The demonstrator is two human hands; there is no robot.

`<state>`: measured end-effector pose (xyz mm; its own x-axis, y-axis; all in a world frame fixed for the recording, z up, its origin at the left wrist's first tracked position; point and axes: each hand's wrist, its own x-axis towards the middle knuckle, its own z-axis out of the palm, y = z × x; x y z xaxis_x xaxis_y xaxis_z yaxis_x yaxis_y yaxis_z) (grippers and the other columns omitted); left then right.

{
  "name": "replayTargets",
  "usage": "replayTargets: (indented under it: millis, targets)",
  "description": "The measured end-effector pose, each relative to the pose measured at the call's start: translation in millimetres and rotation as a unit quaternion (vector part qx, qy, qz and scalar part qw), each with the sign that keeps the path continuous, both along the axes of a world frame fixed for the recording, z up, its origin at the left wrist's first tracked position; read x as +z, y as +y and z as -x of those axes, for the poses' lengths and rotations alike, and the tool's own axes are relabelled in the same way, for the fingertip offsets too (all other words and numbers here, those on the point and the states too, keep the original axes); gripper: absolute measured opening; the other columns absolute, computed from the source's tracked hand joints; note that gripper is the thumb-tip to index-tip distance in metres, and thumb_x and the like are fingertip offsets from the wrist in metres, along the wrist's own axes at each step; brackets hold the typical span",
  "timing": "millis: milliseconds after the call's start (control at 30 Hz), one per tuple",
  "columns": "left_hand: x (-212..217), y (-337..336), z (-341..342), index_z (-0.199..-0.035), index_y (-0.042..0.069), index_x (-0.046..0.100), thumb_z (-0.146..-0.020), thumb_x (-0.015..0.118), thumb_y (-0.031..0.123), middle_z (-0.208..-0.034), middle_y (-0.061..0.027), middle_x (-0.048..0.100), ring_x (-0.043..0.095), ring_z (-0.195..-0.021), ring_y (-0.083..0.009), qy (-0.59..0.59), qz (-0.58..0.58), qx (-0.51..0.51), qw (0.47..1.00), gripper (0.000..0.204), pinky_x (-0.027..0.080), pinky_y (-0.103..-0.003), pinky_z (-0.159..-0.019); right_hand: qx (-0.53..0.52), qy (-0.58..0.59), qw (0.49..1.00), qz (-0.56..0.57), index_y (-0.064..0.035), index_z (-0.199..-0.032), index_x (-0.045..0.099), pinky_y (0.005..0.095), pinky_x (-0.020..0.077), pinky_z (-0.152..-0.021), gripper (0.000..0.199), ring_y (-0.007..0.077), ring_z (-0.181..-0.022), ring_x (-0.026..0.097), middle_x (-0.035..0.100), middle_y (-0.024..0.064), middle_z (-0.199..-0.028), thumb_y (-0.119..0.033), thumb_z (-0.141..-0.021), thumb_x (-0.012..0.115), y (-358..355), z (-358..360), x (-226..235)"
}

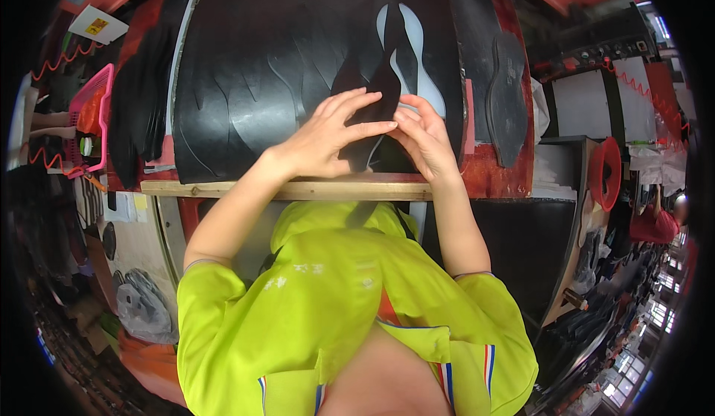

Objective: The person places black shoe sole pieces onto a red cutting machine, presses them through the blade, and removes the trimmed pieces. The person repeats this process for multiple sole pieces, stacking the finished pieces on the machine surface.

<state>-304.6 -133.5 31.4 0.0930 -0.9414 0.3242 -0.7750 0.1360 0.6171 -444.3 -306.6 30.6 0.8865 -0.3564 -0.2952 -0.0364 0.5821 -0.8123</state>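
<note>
A black sheet (231,36) lies on the work table, with curved sole-shaped cut lines across it. At its right side, pale sole-shaped areas (415,36) show where the black is parted. My right hand (428,139) is closed, thumb and fingertips pinching the edge of a dark sole-shaped piece (386,92) between my hands. Spread fingers of my left hand (328,137) reach over that same piece from the left, fingertips at it and the index tip close to my right thumb. The lower part of the piece is hidden behind my hands.
A wooden strip (298,190) edges the table near me. Stacked black pieces (141,96) lie left, and a dark sole piece (506,99) lies right on the red surface. A pink basket (89,122) hangs at far left; a red round-rimmed object (605,174) stands right.
</note>
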Motion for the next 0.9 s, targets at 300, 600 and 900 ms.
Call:
replayTargets:
  millis: [300, 600, 900]
  targets:
    - [21.8, -12.9, -26.7, -0.121, -0.001, 0.06, -0.104, 0.044, 0.016, -0.124, -0.0143, 0.062, 0.057, -0.12, -0.0242, 0.221, 0.305, 0.203, 0.904, 0.029, 0.04, -0.036, -0.105, 0.079, 0.163, 0.977, 0.114, -0.0006, -0.124, 0.047, 0.0256, 0.0525, -0.072, 0.046, 0.0152, -0.081, 0.064, 0.063, 0.0102, -0.095, -0.038, -0.098, 0.057, 3.1, -5.1, -11.0]
    - [27.3, 12.8, -27.8, -0.113, 0.011, 0.064, -0.086, 0.061, 0.014, -0.125, -0.0105, 0.062, 0.058, -0.119, -0.0306, -0.197, 0.26, 0.12, 0.938, 0.028, 0.041, -0.05, -0.104, 0.136, 0.166, 0.862, 0.459, 0.0027, -0.119, 0.051, 0.0327, 0.0526, -0.07, 0.046, 0.0203, -0.074, 0.066, 0.066, 0.0114, -0.086, -0.027, -0.088, 0.069, 31.7, 17.2, -29.9]
    - [-33.8, 13.1, 0.5, -0.135, 0.013, 0.049, -0.062, 0.07, 0.067, -0.139, -0.0074, 0.049, 0.042, -0.134, -0.0288, -0.127, -0.023, -0.044, 0.991, 0.094, 0.028, -0.054, -0.112, 0.051, 0.033, 0.976, -0.209, -0.0051, -0.12, 0.049, 0.0267, 0.0495, -0.074, 0.034, 0.0129, -0.085, 0.061, 0.061, 0.006, -0.102, -0.001, -0.087, 0.055, 37.3, 7.9, -40.7]
